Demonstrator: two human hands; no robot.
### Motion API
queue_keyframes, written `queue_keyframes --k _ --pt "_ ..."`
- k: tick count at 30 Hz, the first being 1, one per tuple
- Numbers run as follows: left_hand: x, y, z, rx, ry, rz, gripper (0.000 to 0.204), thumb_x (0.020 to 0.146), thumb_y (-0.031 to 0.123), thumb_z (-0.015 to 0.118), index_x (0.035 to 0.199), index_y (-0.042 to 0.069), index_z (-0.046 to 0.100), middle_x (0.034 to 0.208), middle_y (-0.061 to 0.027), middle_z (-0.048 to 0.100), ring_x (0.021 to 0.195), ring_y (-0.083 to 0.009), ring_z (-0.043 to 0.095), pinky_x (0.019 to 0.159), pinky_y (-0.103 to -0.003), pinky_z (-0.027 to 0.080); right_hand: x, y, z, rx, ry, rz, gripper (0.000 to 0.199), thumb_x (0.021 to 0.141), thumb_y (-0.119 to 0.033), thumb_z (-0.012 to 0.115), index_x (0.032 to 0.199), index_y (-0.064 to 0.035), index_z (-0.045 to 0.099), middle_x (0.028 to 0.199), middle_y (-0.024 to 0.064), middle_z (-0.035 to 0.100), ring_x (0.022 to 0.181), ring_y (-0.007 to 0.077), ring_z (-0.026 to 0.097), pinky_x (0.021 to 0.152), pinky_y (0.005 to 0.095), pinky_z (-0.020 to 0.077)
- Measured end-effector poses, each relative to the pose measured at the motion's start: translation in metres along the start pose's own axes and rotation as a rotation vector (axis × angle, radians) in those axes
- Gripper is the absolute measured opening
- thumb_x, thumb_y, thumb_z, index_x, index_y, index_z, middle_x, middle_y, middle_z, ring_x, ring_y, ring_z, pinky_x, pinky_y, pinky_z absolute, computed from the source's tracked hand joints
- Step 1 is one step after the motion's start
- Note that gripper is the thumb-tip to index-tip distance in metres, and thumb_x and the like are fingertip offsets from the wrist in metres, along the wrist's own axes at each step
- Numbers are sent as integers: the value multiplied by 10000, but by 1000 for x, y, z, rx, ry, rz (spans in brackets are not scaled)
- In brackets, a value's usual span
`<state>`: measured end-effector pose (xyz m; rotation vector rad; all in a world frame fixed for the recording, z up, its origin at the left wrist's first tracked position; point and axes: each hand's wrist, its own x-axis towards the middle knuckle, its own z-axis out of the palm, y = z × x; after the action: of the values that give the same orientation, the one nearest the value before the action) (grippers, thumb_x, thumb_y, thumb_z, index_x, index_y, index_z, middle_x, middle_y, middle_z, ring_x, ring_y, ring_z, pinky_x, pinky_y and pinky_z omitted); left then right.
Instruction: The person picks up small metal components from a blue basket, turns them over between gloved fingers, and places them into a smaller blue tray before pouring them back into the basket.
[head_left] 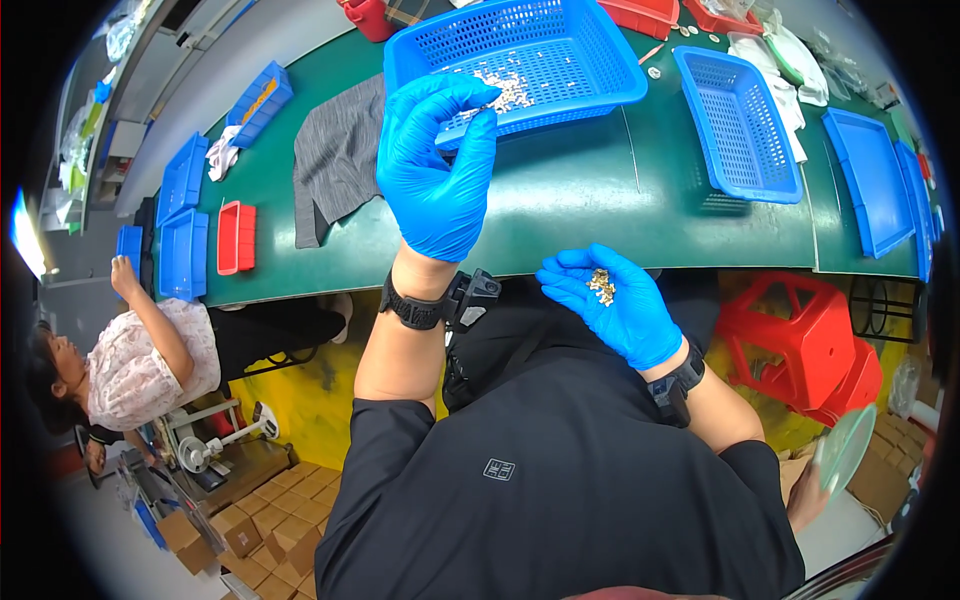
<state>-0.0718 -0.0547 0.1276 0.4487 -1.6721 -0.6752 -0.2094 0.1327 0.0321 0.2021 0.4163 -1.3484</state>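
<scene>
My left hand [435, 170], in a blue glove, is raised over the green table [560, 200]. Its thumb and forefinger pinch a small metal part at the near rim of a large blue mesh basket [590, 60]. A scatter of small pale metal parts [500, 88] lies on the basket's floor. My right hand [615, 305], also in a blue glove, is held palm up below the table edge, close to my body. It cups several small gold-coloured metal parts [601, 286]. Both wrists wear black bands.
A second blue mesh basket [740, 120] and flat blue trays [870, 180] lie to the right. A grey cloth [340, 160], a small red tray [237, 237] and blue bins [183, 250] sit left. A red stool [800, 340] stands under the table. Another person [130, 360] works at left, near cardboard boxes [280, 530].
</scene>
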Motion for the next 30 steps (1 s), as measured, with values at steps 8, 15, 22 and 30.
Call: queue_keyframes --k 8,15,22,30 --pt "1 6 -2 22 -58 57 256 824 -113 700 1034 21 757 1091 -87 695 1089 -218 640 957 -331 513 -2 2 -1 5 12 2 378 1060 -204 527 1150 141 650 1227 306 662 1214 452 630 1119 554 474" --pt "2 9 -6 94 -118 147 262 829 -115 730 1055 16 749 1118 -94 696 1101 -223 646 1007 -347 502 -2 4 -5 4 -10 24 392 1069 -210 509 1168 146 640 1248 321 651 1236 466 614 1129 554 463" --pt "3 19 -3 31 -126 123 273 780 -84 826 992 49 716 1065 -70 674 1034 -205 637 948 -328 506 0 5 -7 -15 0 19 398 1071 -214 505 1178 147 635 1250 323 649 1238 469 612 1134 552 459" --pt "4 12 -7 116 -139 206 280 762 -41 840 1003 37 721 1091 -88 628 1051 -208 618 819 -289 591 -1 7 -8 7 -22 31 402 1073 -218 501 1196 142 631 1258 316 648 1238 456 616 1134 550 458"
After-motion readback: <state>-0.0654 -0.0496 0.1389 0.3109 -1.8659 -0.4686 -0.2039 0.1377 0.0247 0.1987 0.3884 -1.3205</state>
